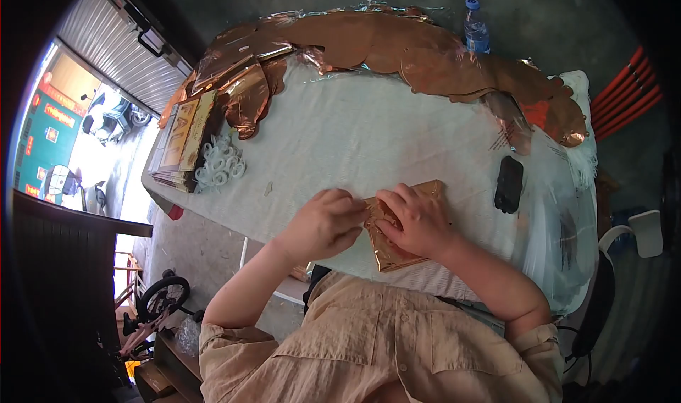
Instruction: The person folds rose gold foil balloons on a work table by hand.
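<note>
A flat square packet in shiny gold foil (386, 256) lies at the near edge of the cloth-covered table, turned at an angle. My right hand (420, 222) rests over it, fingers curled and thumb pressed on its surface, gripping it. Just left of the packet's corner, my left hand (325, 224) is closed in a pinch. Whatever sits between those fingertips is too small to make out. Both hands are close together, with the left fingertips right beside the foil edge.
Copper-coloured foil sheets (369, 37) line the far edge. At the left stand stacked printed packs (186, 137) beside white plastic rings (221, 163). A black case (508, 184) lies right, near clear plastic bags (557, 225). A water bottle (477, 30) stands beyond.
</note>
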